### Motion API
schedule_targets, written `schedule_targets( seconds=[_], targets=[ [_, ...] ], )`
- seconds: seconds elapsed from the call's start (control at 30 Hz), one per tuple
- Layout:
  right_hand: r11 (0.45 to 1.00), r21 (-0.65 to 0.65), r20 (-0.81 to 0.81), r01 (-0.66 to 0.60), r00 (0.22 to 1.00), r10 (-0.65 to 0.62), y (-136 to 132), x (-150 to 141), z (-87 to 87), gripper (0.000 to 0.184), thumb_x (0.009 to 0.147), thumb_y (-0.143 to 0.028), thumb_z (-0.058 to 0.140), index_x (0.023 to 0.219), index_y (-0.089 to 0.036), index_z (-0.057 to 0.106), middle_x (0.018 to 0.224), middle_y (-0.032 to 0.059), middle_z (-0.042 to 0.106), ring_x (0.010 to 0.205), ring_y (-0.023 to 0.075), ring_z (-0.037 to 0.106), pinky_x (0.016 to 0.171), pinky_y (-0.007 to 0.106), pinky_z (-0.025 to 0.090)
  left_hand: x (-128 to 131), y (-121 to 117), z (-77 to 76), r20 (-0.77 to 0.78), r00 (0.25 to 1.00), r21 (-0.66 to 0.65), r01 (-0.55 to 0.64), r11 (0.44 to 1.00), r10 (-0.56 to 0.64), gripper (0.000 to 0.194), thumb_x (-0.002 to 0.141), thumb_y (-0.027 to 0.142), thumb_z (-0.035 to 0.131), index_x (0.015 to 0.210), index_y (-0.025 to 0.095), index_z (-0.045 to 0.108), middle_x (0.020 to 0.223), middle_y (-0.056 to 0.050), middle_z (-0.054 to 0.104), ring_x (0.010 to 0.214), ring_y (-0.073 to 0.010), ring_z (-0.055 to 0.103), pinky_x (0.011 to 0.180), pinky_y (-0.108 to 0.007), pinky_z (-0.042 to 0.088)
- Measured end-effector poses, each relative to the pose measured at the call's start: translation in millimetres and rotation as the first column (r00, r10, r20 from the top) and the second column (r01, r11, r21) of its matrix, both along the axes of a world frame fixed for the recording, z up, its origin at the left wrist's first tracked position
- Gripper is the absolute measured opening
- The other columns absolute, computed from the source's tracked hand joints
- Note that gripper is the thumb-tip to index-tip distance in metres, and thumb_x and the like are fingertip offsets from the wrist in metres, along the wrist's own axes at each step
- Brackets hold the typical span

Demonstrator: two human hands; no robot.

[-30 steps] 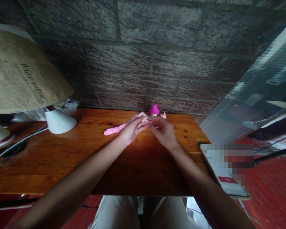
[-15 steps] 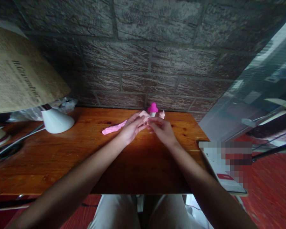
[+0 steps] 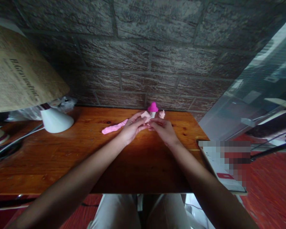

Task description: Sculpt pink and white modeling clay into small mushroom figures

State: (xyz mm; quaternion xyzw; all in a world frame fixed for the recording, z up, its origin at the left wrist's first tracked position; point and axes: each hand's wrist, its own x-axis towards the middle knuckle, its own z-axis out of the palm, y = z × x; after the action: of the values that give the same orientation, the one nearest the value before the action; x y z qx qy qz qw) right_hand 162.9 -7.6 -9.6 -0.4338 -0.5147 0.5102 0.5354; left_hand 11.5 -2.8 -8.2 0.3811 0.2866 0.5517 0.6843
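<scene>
My left hand (image 3: 132, 128) is closed on a pale pink, clay-like piece (image 3: 146, 116), which sticks up from between the thumb and fingers. Against its lower edge, my right hand (image 3: 164, 129) has its thumb and fingertips pinched together; the fingers hide what they hold, if anything. Just behind both hands stands a small mushroom-like figure with a magenta cap (image 3: 153, 107) and a whitish stem (image 3: 152, 114). A small pale pink lump (image 3: 162, 114) sits to its right. Left of my left hand, a long pink strip (image 3: 114, 127) lies on the table.
The wooden table (image 3: 62, 162) runs up to a dark brick wall (image 3: 133, 57). At the left stands a lamp with a printed paper shade (image 3: 23, 73) and white base (image 3: 57, 120), near a cable and crumpled clear plastic. A pale tray-like object (image 3: 225, 173) is at the right edge.
The pale pink piece in my left hand has shifted slightly down and to the right. My right fingers have moved a little at its edge, with both hands otherwise in place.
</scene>
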Motion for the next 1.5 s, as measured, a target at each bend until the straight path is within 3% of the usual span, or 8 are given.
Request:
schedule_targets(
  seconds=[0.43, 0.77, 0.9, 1.2, 1.5],
  targets=[
    [1.0, 0.001, -0.033, -0.01, 0.999, 0.01, -2, -1, 2.1, 0.028, 0.063, -0.038, 0.08, 0.08, -0.017, 0.074, 0.079, 0.0037, 0.075, 0.069, 0.0156, 0.069, 0.073, 0.032, 0.058, -2, 4, -4.4, -0.041, 0.999, 0.079, 0.027, 0.997, -0.024, 0.033, 0.075, 0.024, 0.081, 0.106, 0.018, 0.07, 0.099, -0.004, 0.072, 0.087, -0.0139, 0.066, 0.087, -0.031, 0.055],
    [0.997, 0.076, 0.132, 0.029, 0.99, -0.039, -1, 2, 0.4, 0.025, 0.068, -0.041, 0.074, 0.078, -0.018, 0.072, 0.067, 0.0011, 0.068, 0.056, 0.013, 0.058, 0.057, 0.027, 0.048, -2, 6, -8.2, -0.061, 0.998, 0.093, 0.035, 0.995, -0.029, 0.037, 0.074, 0.027, 0.082, 0.108, 0.019, 0.071, 0.101, -0.004, 0.072, 0.091, -0.0149, 0.066, 0.092, -0.034, 0.052],
    [0.997, 0.063, 0.12, 0.046, 0.991, -0.053, -3, 0, 3.0, 0.023, 0.066, -0.039, 0.074, 0.076, -0.018, 0.071, 0.066, 0.0007, 0.068, 0.054, 0.0119, 0.056, 0.054, 0.026, 0.046, -2, 5, -7.0, -0.07, 0.997, 0.099, 0.045, 0.994, -0.038, 0.038, 0.073, 0.027, 0.083, 0.108, 0.019, 0.071, 0.104, -0.004, 0.072, 0.092, -0.0155, 0.066, 0.092, -0.035, 0.052],
    [0.968, -0.24, -0.18, -0.077, 0.983, 0.034, -5, -3, 10.3, 0.023, 0.063, -0.034, 0.081, 0.073, -0.018, 0.067, 0.069, -0.0002, 0.068, 0.055, 0.0092, 0.059, 0.052, 0.021, 0.046, -2, 4, -3.8, -0.048, 0.998, 0.088, 0.044, 0.995, -0.04, 0.036, 0.07, 0.026, 0.085, 0.103, 0.019, 0.072, 0.101, -0.003, 0.072, 0.087, -0.0131, 0.066, 0.087, -0.03, 0.053],
    [0.916, -0.371, -0.311, -0.152, 0.95, 0.032, -4, 0, 12.4, 0.009, 0.075, -0.021, 0.073, 0.074, -0.018, 0.066, 0.067, -0.0021, 0.069, 0.051, 0.0056, 0.055, 0.049, 0.016, 0.042, -2, 4, -5.3, -0.04, 0.997, 0.075, 0.075, 0.994, -0.073, 0.036, 0.071, 0.024, 0.084, 0.105, 0.019, 0.072, 0.1, -0.003, 0.073, 0.088, -0.0144, 0.067, 0.088, -0.031, 0.052]
  ],
)
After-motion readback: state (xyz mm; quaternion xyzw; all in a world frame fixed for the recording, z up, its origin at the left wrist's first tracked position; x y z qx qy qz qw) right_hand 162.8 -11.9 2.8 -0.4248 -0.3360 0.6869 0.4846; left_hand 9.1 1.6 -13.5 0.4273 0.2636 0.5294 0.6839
